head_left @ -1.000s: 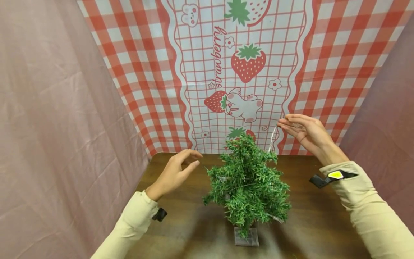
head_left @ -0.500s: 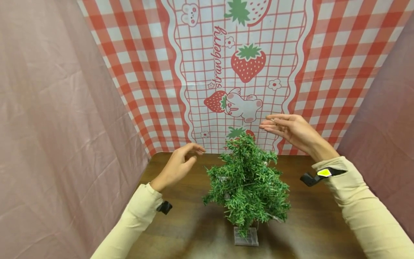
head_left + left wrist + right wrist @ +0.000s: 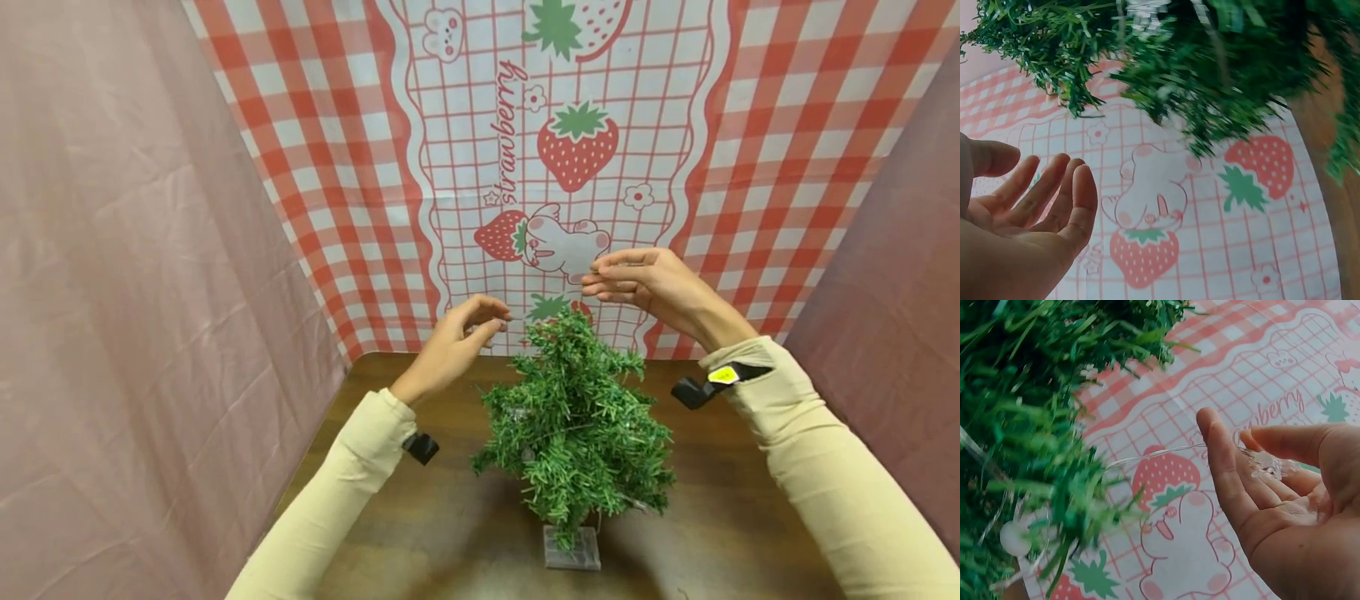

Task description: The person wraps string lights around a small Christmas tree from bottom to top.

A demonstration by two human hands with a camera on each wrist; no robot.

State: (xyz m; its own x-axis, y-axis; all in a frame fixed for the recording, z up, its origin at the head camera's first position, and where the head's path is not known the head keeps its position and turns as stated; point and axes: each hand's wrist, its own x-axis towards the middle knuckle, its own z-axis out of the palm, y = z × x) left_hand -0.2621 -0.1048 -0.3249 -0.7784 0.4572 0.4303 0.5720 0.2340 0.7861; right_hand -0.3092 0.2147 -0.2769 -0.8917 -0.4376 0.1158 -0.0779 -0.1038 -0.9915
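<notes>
A small artificial Christmas tree (image 3: 573, 425) stands upright on a grey square base (image 3: 572, 550). My right hand (image 3: 663, 292) is behind and right of its top. In the right wrist view, its thumb and fingers hold a string light (image 3: 1166, 450), a thin clear wire running from the tree's branches into the hand. A clear, shiny piece (image 3: 1266, 464) of it lies inside the fingers. A round white bulb (image 3: 1016, 539) hangs by the branches. Left of the treetop, my left hand (image 3: 453, 346) is raised with loosely bent fingers and holds nothing.
Under the tree is a brown wooden table (image 3: 420, 508). Behind it hangs a red and white strawberry-print cloth (image 3: 637, 100). A pink curtain (image 3: 150, 292) lines the left side, and another curtain (image 3: 885, 317) the right.
My right hand has moved left with the string light, from the tree's right side toward its top. The left hand has risen and shifted right, closer to the treetop. The tree has stayed put.
</notes>
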